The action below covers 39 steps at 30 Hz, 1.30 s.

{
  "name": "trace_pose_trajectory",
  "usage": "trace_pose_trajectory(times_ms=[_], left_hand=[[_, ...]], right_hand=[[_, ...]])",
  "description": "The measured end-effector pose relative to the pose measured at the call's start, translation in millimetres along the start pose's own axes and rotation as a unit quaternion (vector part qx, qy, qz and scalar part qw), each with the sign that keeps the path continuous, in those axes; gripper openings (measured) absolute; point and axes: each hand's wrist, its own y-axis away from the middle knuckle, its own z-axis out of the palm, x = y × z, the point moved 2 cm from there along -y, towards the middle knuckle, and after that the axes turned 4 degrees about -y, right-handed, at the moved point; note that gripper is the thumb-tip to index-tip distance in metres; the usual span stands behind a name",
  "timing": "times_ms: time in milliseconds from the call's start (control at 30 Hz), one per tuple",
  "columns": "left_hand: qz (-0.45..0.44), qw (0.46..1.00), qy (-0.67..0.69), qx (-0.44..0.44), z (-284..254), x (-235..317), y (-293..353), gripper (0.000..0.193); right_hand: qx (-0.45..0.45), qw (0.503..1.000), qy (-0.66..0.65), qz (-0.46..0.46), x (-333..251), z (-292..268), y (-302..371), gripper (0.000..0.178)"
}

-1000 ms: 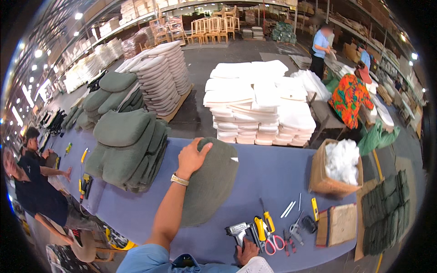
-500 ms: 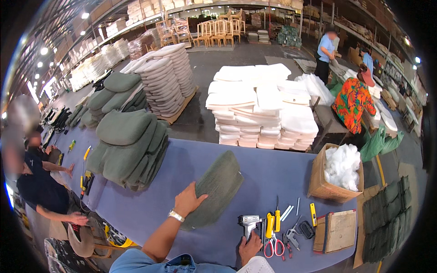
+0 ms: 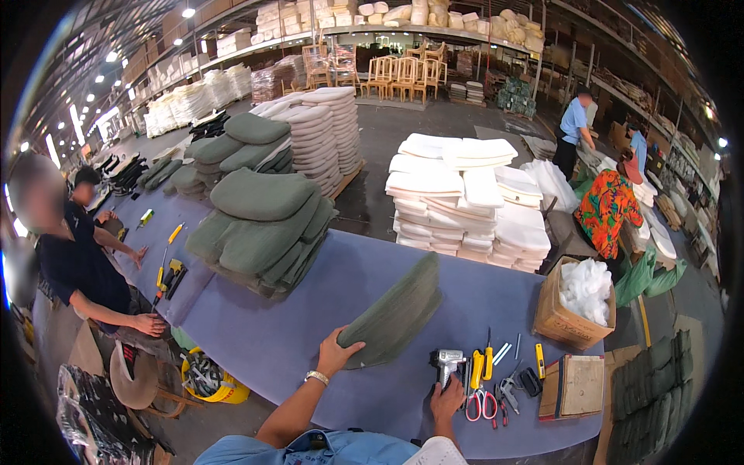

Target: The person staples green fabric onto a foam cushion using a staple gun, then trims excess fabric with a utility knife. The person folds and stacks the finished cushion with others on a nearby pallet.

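Observation:
My left hand (image 3: 339, 358) grips the near left edge of a dark green fabric-covered cushion (image 3: 397, 316), thumb on top and fingers underneath. The cushion stands tilted above the blue-grey table (image 3: 372, 252). To its right, my right hand (image 3: 447, 399) is closed around the handle of a silver staple gun (image 3: 448, 361) that lies on the table. Red-handled scissors (image 3: 480, 404), yellow-handled tools (image 3: 477, 369) and a grey air blow gun (image 3: 509, 391) lie just right of it.
Stacked green cushions (image 3: 260, 232) stand on the table's left half. A carton of white fibre filling (image 3: 573, 302) and a flat brown box (image 3: 572, 387) are at the right. Past the table rise white foam pads (image 3: 457, 194). A co-worker in dark clothes (image 3: 85, 263) is at left.
The green cushion has gone from lying nearly flat to tilted up, with my left hand now at its edge. My right hand stays at the staple gun. The whole view has shifted.

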Motion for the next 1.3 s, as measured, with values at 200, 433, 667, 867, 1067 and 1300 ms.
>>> trace_pose_trajectory(times_ms=[200, 433, 667, 867, 1067, 1300], left_hand=[[-0.016, 0.995, -0.087, -0.037, -27.2, 16.6, -24.0, 0.068], [0.218, 0.941, -0.257, -0.013, -159.3, 198.5, -65.6, 0.056], [0.231, 0.903, -0.363, -0.019, -165.5, 230.6, -57.7, 0.064], [0.331, 0.936, -0.117, 0.032, -126.7, 254.7, -60.8, 0.052], [0.430, 0.888, 0.020, 0.159, -143.8, 279.5, -48.5, 0.050], [0.269, 0.960, -0.023, 0.071, -121.7, 166.8, -14.8, 0.046]], right_hand=[[-0.053, 0.997, -0.051, 0.000, 7.5, -4.4, 4.9, 0.056], [-0.071, 0.992, -0.099, -0.007, 26.7, -9.8, -4.4, 0.052], [0.017, 0.986, -0.165, 0.031, 4.9, -4.1, -14.5, 0.036], [-0.005, 0.889, -0.431, -0.154, -264.1, -106.5, -126.5, 0.028], [0.012, 0.874, -0.326, -0.359, -382.0, -134.1, -153.5, 0.019], [-0.009, 0.880, -0.377, -0.291, -357.0, -102.4, -213.7, 0.027]])
